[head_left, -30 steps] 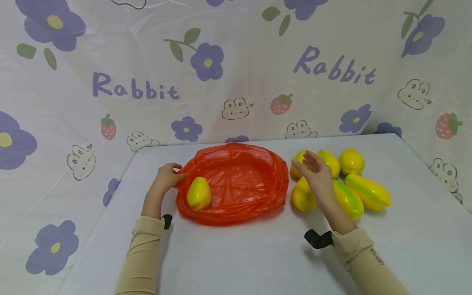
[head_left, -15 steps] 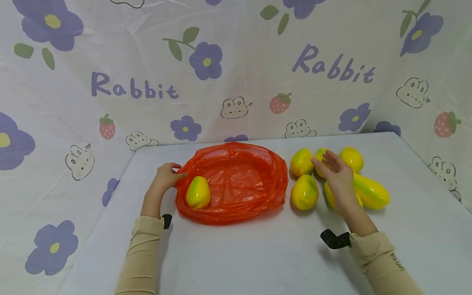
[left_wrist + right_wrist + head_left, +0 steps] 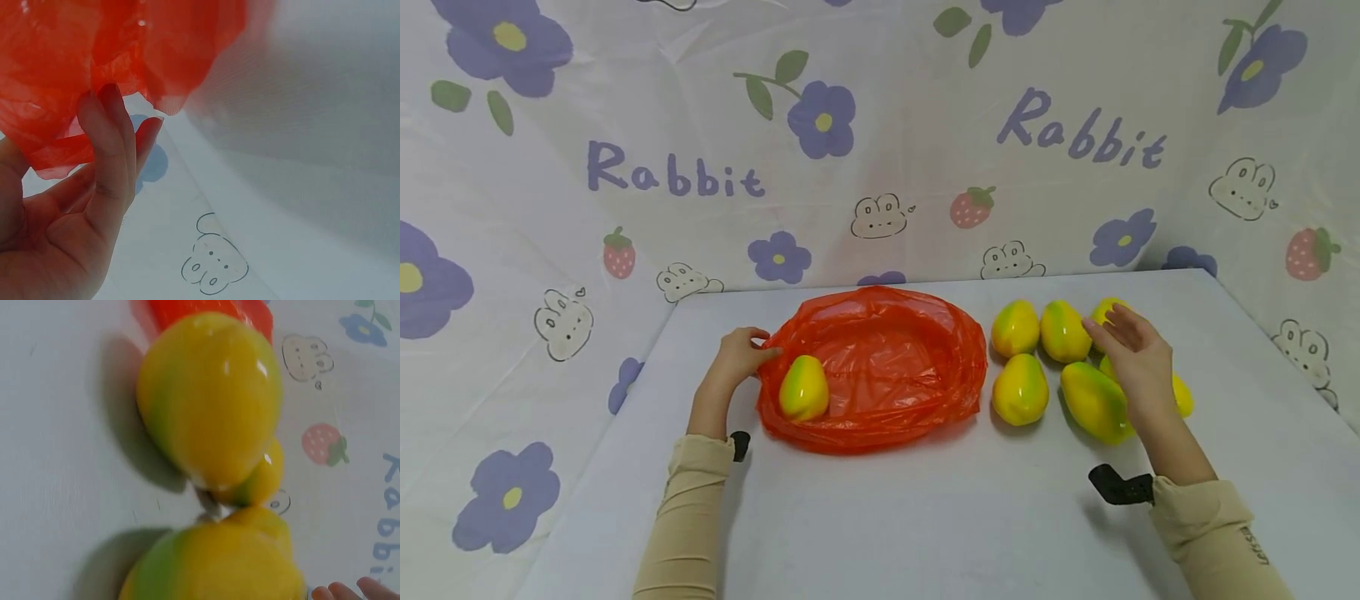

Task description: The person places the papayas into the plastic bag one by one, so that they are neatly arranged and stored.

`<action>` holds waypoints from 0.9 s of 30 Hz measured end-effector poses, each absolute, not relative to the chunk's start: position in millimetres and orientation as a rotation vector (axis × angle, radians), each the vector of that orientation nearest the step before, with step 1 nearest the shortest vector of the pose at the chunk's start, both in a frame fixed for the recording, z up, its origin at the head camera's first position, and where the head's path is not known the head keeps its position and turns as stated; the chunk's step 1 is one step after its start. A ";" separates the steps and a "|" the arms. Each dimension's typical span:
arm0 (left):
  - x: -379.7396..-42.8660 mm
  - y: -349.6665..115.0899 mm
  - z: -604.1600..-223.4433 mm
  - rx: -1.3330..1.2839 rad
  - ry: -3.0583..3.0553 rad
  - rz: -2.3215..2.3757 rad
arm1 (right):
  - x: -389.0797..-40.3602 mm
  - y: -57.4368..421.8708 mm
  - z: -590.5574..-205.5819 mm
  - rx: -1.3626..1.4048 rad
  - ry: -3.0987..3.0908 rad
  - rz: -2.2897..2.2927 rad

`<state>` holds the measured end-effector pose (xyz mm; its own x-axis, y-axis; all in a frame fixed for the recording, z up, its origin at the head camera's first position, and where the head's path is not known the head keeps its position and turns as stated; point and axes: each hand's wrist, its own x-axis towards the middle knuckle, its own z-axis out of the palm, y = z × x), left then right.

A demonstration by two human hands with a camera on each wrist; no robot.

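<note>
Right of the red bag [image 3: 887,429], its rim pinched by the left hand [image 3: 736,358], the right hand [image 3: 1142,367] holds loosely parted, empty fingers [image 3: 1123,322] near glossy fruits [image 3: 1093,404], probably slippery, best cupped mid-body.

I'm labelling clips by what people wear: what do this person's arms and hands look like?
The left sleeve and right sleeve are beige; dark lettering on the right one is too small to read surely. By the left cuff shows a small black piece, by the right an angular black piece. The left hand and right hand are gloveless. No cables show.
</note>
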<state>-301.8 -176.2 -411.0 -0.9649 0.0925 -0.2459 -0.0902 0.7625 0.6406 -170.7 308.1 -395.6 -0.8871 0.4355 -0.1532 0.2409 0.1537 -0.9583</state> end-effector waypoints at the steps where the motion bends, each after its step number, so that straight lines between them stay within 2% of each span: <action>1: -301.8 -176.2 -411.2 0.000 2.695 1.000 | -169.4 312.1 -395.7 -0.675 -2.264 1.819; 13: -303.0 -177.5 -412.4 0.007 2.698 0.999 | -157.0 359.6 -402.9 -0.809 -2.212 1.798; 27: -304.5 -177.0 -412.9 0.019 2.713 0.997 | -145.4 391.0 -426.9 -1.014 -2.252 1.728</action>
<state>-304.5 -177.0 -412.9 -0.9685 0.0981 -0.2289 -0.0734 0.7657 0.6390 -145.4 391.0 -426.9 -0.7665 0.5733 -0.2894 0.4279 0.1198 -0.8959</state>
